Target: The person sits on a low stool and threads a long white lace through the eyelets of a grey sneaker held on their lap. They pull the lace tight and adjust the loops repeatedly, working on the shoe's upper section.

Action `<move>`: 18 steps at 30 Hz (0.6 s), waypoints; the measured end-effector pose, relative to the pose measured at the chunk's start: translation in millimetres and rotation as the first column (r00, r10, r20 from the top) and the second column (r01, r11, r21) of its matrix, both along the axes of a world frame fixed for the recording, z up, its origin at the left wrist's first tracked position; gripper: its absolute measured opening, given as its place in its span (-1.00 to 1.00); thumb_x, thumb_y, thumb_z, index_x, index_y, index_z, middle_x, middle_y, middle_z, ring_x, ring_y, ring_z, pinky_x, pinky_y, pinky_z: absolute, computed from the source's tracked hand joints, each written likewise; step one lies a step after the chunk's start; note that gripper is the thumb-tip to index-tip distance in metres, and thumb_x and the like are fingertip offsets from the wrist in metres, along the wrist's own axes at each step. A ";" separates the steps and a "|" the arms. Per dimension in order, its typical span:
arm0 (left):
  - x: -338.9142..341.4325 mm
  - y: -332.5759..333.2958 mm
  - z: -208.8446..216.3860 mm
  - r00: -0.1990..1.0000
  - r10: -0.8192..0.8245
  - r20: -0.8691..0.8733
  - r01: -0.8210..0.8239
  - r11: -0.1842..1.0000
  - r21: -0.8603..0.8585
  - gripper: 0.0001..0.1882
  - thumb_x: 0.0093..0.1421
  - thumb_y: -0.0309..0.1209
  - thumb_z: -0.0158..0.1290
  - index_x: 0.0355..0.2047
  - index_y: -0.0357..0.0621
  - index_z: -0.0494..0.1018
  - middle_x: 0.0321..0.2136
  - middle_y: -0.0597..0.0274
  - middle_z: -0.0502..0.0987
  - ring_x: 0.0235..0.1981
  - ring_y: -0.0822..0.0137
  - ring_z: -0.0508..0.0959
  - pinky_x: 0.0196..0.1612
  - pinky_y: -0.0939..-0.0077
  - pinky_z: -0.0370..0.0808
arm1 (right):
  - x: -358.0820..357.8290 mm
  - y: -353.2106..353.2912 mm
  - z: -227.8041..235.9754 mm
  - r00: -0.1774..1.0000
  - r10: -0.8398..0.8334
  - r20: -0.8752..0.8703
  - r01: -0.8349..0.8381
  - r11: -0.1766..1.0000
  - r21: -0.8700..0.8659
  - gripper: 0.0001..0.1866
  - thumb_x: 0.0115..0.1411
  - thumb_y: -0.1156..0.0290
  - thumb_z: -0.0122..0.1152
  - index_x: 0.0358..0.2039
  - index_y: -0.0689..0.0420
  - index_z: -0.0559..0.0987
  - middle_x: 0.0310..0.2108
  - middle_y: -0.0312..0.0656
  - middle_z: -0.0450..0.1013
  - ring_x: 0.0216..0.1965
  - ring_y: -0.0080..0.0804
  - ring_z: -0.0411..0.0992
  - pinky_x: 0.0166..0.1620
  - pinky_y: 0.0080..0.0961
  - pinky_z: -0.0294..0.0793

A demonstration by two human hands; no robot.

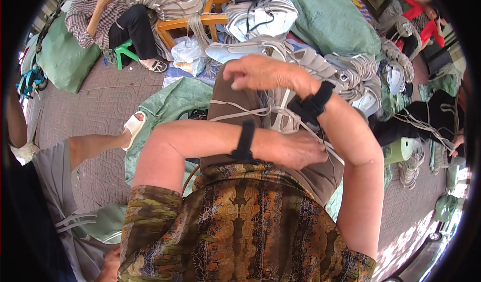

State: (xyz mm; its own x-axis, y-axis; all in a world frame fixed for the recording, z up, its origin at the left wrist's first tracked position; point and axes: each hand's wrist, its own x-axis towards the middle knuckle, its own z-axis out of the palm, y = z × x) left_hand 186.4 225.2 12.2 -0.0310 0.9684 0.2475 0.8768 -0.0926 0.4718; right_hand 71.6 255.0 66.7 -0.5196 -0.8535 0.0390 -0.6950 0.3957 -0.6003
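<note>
My arms cross over my lap. My left hand point(302, 150) is closed at the right side of the lap, its fingertips on a pale lace point(334, 153). Above and to its left, my right hand point(258, 74) is raised over my knee with fingers loosely bent and apart; nothing shows in it. Between the hands lies a whitish shoe upper point(284, 123) with laces, partly hidden by my left forearm and right wrist. Loose flat laces point(235, 106) stretch leftward from it across my trousers. Both wrists wear black straps.
Beyond my knees are stacked grey-white shoe uppers point(345, 71), an orange wooden chair point(193, 21) and a large green sack point(325, 24). A person point(112, 24) sits on a green stool point(125, 54) at far left. Other people sit close on the left and right.
</note>
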 end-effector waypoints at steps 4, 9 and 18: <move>-52.0 -51.2 -23.6 0.962 0.271 0.026 -0.270 0.962 -0.035 -0.77 -0.01 -0.47 -0.04 -0.30 -0.20 0.46 -0.39 0.01 0.48 -0.30 -0.02 0.49 -0.20 0.15 0.45 | -31.6 65.2 -37.5 0.876 -0.192 -0.443 0.336 0.901 0.274 -0.81 -0.01 0.31 0.13 -0.51 0.20 0.51 -0.51 -0.03 0.45 -0.40 -0.04 0.41 -0.33 -0.20 0.38; -79.3 -117.7 1.7 0.621 0.703 0.347 -0.698 0.697 -0.162 -0.88 0.11 -0.44 0.01 -0.38 -0.24 0.46 -0.53 0.08 0.51 -0.51 0.22 0.50 -0.36 0.44 0.44 | 18.6 157.5 -46.8 0.909 -0.417 0.014 0.407 0.893 0.194 -0.90 0.04 0.47 0.07 -0.53 0.23 0.50 -0.64 -0.16 0.43 -0.53 -0.45 0.46 -0.42 -0.49 0.41; -72.5 -77.5 -6.7 0.689 0.657 0.306 -0.698 0.715 0.040 -0.85 0.00 -0.46 -0.04 -0.43 -0.26 0.45 -0.64 -0.08 0.44 -0.53 -0.04 0.49 -0.43 0.18 0.40 | 53.7 103.4 -22.5 0.771 -0.234 0.593 0.398 0.903 -0.160 -0.87 0.13 0.41 0.07 -0.42 0.18 0.53 -0.52 -0.33 0.43 -0.45 -0.57 0.38 -0.30 -0.58 0.39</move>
State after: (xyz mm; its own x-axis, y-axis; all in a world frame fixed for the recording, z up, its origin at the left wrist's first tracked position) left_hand 113.9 147.7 5.5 -0.7452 0.6121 0.2647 0.5785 0.3959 0.7132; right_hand 125.3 358.3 44.2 -0.7595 -0.6351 -0.1404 -0.0793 0.3047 -0.9491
